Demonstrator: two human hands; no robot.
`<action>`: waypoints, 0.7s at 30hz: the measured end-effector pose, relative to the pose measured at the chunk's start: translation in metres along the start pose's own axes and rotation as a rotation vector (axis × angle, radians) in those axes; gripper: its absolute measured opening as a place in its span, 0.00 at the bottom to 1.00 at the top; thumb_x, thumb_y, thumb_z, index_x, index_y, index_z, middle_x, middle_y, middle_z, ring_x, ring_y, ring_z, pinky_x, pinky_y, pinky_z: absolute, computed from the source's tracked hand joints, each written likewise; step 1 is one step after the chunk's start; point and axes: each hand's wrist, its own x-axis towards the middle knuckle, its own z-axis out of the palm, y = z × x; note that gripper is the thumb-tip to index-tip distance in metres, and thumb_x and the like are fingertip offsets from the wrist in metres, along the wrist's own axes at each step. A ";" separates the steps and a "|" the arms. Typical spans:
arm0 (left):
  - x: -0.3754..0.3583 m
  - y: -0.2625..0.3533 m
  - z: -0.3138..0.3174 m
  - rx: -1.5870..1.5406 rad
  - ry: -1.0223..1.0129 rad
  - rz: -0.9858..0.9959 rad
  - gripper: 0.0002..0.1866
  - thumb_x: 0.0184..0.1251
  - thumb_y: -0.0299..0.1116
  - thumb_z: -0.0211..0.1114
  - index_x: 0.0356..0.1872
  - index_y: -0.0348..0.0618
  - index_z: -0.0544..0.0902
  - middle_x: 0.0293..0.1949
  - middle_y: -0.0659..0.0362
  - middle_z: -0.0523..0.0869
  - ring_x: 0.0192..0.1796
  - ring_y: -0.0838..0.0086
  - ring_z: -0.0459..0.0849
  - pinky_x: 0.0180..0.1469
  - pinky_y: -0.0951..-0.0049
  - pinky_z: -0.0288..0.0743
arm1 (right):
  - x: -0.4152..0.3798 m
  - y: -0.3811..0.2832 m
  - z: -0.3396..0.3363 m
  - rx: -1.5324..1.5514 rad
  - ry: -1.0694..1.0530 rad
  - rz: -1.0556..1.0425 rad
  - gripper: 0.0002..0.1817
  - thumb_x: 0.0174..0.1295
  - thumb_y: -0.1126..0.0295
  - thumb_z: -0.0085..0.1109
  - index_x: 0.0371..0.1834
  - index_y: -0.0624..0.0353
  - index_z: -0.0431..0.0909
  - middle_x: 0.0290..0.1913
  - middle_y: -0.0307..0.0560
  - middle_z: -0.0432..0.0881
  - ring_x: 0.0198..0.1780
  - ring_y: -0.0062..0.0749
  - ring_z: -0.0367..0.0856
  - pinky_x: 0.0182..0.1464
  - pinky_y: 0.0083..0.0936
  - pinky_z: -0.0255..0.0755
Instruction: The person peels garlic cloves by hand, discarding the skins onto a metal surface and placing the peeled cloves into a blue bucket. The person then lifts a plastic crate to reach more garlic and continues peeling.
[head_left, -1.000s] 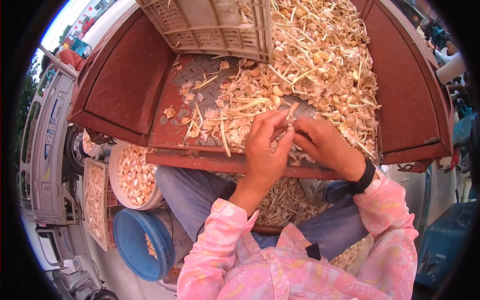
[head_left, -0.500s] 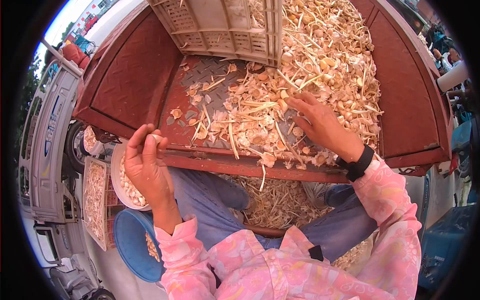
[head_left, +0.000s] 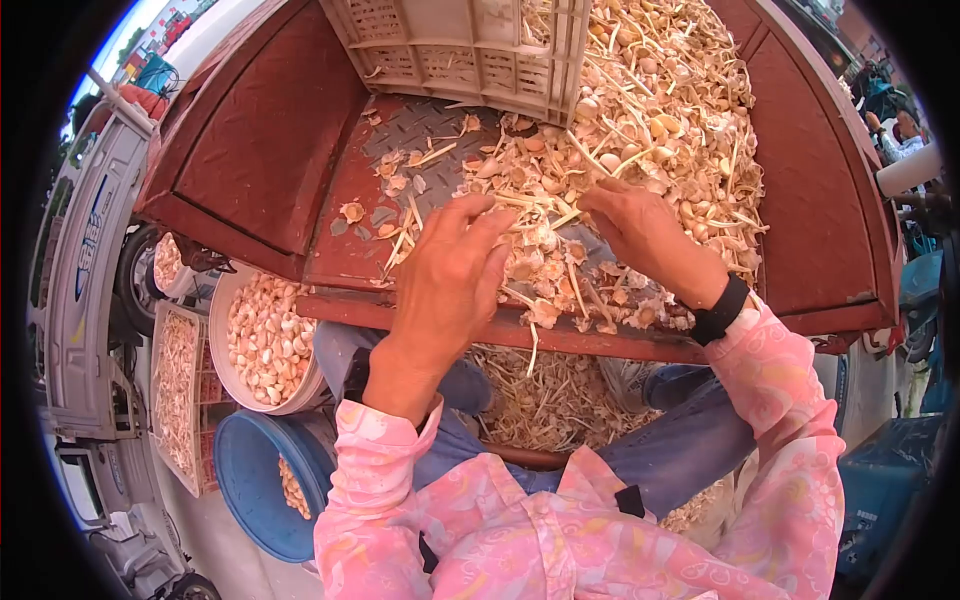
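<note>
My left hand (head_left: 450,275) hovers over the front edge of the red metal bed, palm down, thumb apart from its bent fingers; I see nothing held in it. My right hand (head_left: 645,235) is at the near side of the heap of garlic cloves, husks and stems (head_left: 690,150), its fingers drawn together at the tips. What they pinch is hidden. A pale garlic stem (head_left: 566,217) lies right by those fingertips. Dry husks and stems are scattered between both hands. A white bucket of garlic cloves (head_left: 268,340) stands below left of the bed.
A plastic crate (head_left: 470,65) stands tilted on the bed (head_left: 270,140) at the back. Left on the ground are a blue bucket (head_left: 255,480) with some cloves and a crate of husks (head_left: 178,400). A grey truck (head_left: 85,290) stands farther left. Husks litter the ground between my legs.
My left hand has moved right from above the white bucket to the husks, and the clove it held no longer shows. My right hand has stayed near the heap, its fingers drawing in.
</note>
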 end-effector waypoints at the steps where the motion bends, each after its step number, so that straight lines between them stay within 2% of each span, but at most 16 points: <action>1: 0.010 0.007 0.018 0.018 -0.056 0.013 0.15 0.58 0.25 0.62 0.48 0.41 0.80 0.46 0.50 0.80 0.51 0.57 0.78 0.52 0.64 0.73 | 0.009 0.001 0.008 0.027 0.050 -0.013 0.05 0.52 0.78 0.53 0.31 0.58 0.77 0.33 0.49 0.80 0.35 0.50 0.81 0.35 0.41 0.73; 5: 0.014 -0.019 0.051 0.157 -0.239 -0.087 0.12 0.57 0.27 0.64 0.43 0.42 0.81 0.42 0.54 0.80 0.47 0.57 0.78 0.49 0.61 0.72 | 0.027 0.004 0.021 -0.137 -0.080 -0.067 0.02 0.52 0.76 0.55 0.29 0.61 0.74 0.30 0.51 0.79 0.33 0.51 0.80 0.33 0.42 0.72; 7: 0.006 -0.021 0.040 0.191 -0.250 -0.139 0.11 0.56 0.27 0.64 0.41 0.41 0.82 0.41 0.54 0.80 0.46 0.57 0.77 0.48 0.62 0.72 | 0.023 0.001 0.016 -0.226 -0.183 -0.054 0.06 0.53 0.72 0.58 0.28 0.62 0.72 0.31 0.52 0.78 0.31 0.51 0.79 0.32 0.41 0.70; 10: 0.007 -0.012 0.028 0.193 -0.202 -0.136 0.09 0.55 0.25 0.64 0.38 0.38 0.82 0.38 0.51 0.80 0.45 0.55 0.78 0.46 0.62 0.73 | 0.007 0.002 0.007 -0.093 -0.120 -0.057 0.06 0.49 0.75 0.54 0.30 0.63 0.72 0.30 0.56 0.79 0.34 0.51 0.80 0.32 0.41 0.73; 11: 0.014 -0.007 0.029 0.145 -0.153 -0.107 0.09 0.55 0.25 0.64 0.38 0.38 0.82 0.38 0.51 0.81 0.44 0.54 0.79 0.45 0.62 0.73 | 0.001 0.002 0.000 0.014 -0.050 -0.003 0.07 0.51 0.74 0.53 0.33 0.63 0.72 0.28 0.49 0.79 0.29 0.41 0.81 0.29 0.34 0.75; 13: 0.028 -0.002 0.041 0.026 -0.090 -0.037 0.09 0.54 0.22 0.63 0.38 0.36 0.82 0.36 0.49 0.81 0.40 0.52 0.80 0.43 0.61 0.74 | -0.013 0.014 -0.006 0.526 0.069 0.363 0.06 0.54 0.73 0.53 0.35 0.62 0.73 0.27 0.43 0.78 0.27 0.30 0.79 0.28 0.27 0.74; 14: 0.035 -0.001 0.051 0.000 -0.120 -0.015 0.09 0.54 0.21 0.62 0.37 0.36 0.82 0.35 0.49 0.81 0.40 0.52 0.80 0.42 0.60 0.74 | -0.022 0.022 -0.009 0.784 0.130 0.548 0.06 0.56 0.73 0.53 0.36 0.62 0.73 0.27 0.40 0.77 0.26 0.25 0.78 0.27 0.23 0.73; 15: 0.043 0.000 0.063 -0.024 -0.153 0.008 0.09 0.53 0.20 0.61 0.37 0.36 0.82 0.35 0.48 0.81 0.40 0.52 0.80 0.42 0.60 0.74 | -0.028 0.025 -0.021 0.906 0.100 0.651 0.06 0.59 0.72 0.53 0.38 0.60 0.74 0.26 0.34 0.74 0.25 0.15 0.75 0.25 0.15 0.71; 18: 0.058 0.006 0.104 -0.025 -0.250 0.124 0.09 0.53 0.19 0.59 0.37 0.36 0.81 0.33 0.47 0.81 0.40 0.50 0.80 0.42 0.58 0.74 | -0.036 0.042 -0.013 0.946 0.114 0.644 0.06 0.60 0.73 0.52 0.39 0.57 0.75 0.27 0.34 0.75 0.25 0.14 0.76 0.24 0.12 0.69; 19: 0.061 0.009 0.117 -0.013 -0.280 0.166 0.10 0.53 0.19 0.58 0.37 0.36 0.81 0.33 0.46 0.80 0.40 0.50 0.80 0.42 0.57 0.74 | -0.036 0.037 -0.014 0.894 0.102 0.646 0.06 0.59 0.73 0.52 0.37 0.59 0.76 0.26 0.37 0.76 0.25 0.19 0.75 0.25 0.17 0.69; 21: 0.060 0.021 0.137 0.006 -0.278 0.137 0.10 0.53 0.20 0.58 0.37 0.36 0.81 0.32 0.46 0.80 0.41 0.49 0.80 0.43 0.56 0.74 | -0.036 0.048 -0.008 0.652 0.137 0.484 0.05 0.57 0.73 0.52 0.34 0.61 0.76 0.26 0.40 0.77 0.25 0.23 0.74 0.27 0.21 0.69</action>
